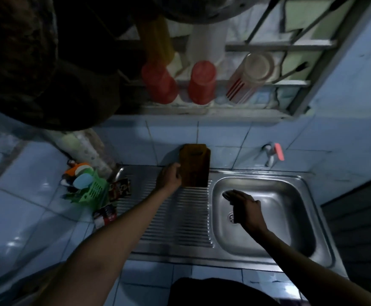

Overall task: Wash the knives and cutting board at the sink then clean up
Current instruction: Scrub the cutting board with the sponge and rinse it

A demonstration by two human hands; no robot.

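Fingers of my left hand curl around the left edge of the cutting board, which stands upright on the ribbed drainboard, its back to the tiled wall. My right hand hovers over the sink, wrapped around something dark; it may be a knife, but I cannot tell. The board looks washed and parked, I judge, so knives and tidying remain. Room is tight on the left: a green basket and packets crowd the bench. The basin is open, the tap sits behind it, and red cups hang on the rack overhead.
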